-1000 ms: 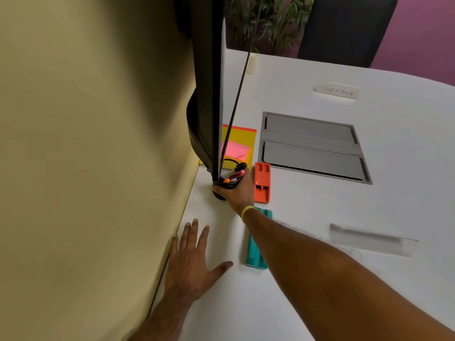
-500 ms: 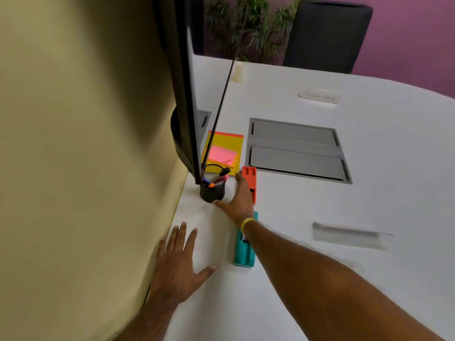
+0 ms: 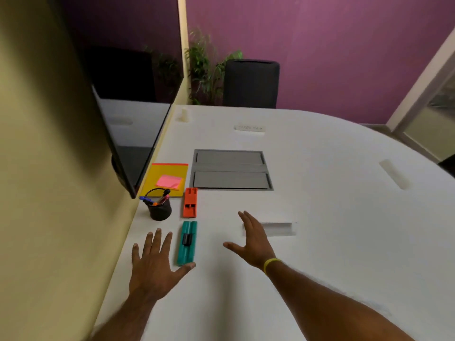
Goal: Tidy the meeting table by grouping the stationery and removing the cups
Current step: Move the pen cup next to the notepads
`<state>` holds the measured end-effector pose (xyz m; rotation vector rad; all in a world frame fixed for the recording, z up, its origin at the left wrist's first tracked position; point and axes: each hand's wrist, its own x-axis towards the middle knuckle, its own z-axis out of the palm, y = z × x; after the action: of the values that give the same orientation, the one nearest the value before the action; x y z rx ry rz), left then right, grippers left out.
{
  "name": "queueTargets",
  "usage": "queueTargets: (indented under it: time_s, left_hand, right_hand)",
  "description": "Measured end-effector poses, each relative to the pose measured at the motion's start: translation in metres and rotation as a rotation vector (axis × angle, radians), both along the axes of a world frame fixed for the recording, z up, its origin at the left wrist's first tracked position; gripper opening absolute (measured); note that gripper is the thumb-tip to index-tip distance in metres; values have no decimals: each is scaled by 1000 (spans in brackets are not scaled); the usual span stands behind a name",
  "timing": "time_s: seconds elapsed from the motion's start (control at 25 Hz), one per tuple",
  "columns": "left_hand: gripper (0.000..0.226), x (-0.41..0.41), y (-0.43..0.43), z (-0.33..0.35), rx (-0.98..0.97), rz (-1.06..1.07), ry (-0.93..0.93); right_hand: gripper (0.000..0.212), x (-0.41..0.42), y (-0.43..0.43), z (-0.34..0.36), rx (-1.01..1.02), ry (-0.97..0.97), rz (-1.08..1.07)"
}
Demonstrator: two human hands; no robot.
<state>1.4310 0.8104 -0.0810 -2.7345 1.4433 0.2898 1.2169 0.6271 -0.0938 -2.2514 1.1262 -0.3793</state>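
Observation:
A black mesh pen holder (image 3: 160, 209) with several pens stands by the wall on the white table (image 3: 320, 217). Behind it lies a yellow notepad (image 3: 170, 173) with pink sticky notes (image 3: 170, 181) on top. An orange stapler-like tool (image 3: 190, 202) lies right of the holder, and a teal one (image 3: 187, 243) lies in front of it. My left hand (image 3: 155, 264) rests flat on the table, thumb touching the teal tool's near end. My right hand (image 3: 251, 238) hovers open to the teal tool's right, holding nothing.
A dark wall screen (image 3: 123, 134) overhangs the table's left edge above the notepad. A grey cable hatch (image 3: 231, 169) is set into the tabletop. White name holders (image 3: 280, 228) (image 3: 394, 173) (image 3: 249, 128) lie around. A black chair (image 3: 251, 83) and a plant (image 3: 204, 67) stand at the far end.
My right hand let go of the pen holder and drew back to the right, open. My view pulled back and up. My left hand stayed flat on the table.

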Motion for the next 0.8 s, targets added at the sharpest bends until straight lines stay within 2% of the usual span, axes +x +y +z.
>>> queueTargets:
  time_s: [0.28,0.52,0.8]
  left_hand:
    - [124,-115,-17,50,-59,-105,-12]
    - [127,-205,-12,65,-72,-262,-27]
    - [127,-251,-18,87,-112,-461,-65]
  right_hand:
    - [118,-162,7,31,-132,321,-6]
    - [116,-260,38,49,-133,411,-73]
    - [114,-335,79,77,-142,448,-234]
